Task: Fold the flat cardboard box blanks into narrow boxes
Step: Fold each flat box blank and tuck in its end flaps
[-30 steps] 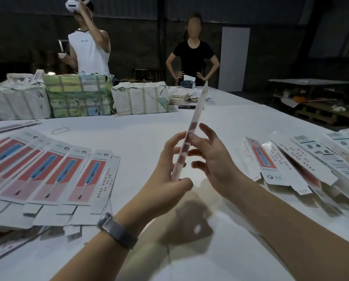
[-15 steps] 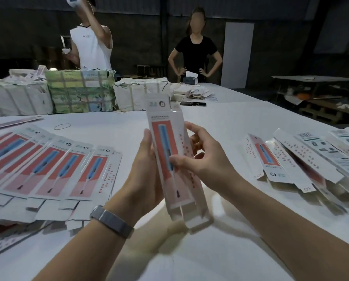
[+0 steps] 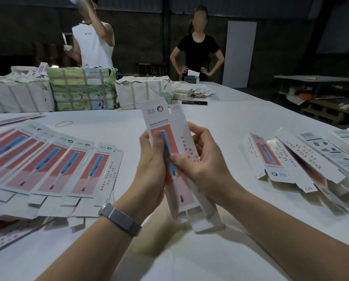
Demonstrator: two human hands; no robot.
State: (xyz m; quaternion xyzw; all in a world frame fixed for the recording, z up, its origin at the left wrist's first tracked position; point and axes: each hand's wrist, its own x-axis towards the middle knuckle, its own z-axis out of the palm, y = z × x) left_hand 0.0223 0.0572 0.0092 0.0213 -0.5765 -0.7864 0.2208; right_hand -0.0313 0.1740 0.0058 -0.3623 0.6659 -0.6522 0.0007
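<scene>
I hold one long white box blank [image 3: 176, 142] with a red panel and a blue toothbrush print upright over the table's middle. My left hand [image 3: 151, 165] grips its left edge, thumb on the front. My right hand [image 3: 200, 159] grips the right side, thumb across the red panel, fingers curled behind. The blank is partly opened into a narrow sleeve, its bottom flaps hanging loose near the table. A fanned row of flat blanks [image 3: 54, 165] lies at the left. Folded narrow boxes [image 3: 303, 159] are piled at the right.
Wrapped paper bundles [image 3: 82, 90] line the far left of the white table [image 3: 240, 114]. A black phone [image 3: 194, 102] and a rubber band [image 3: 64, 123] lie beyond my hands. Two people stand behind the table's far side. A dark bench stands at the far right.
A second ago the blank was edge-on between my fingertips. It has turned face-on, and both hands now grip its sides lower down as it opens into a sleeve.
</scene>
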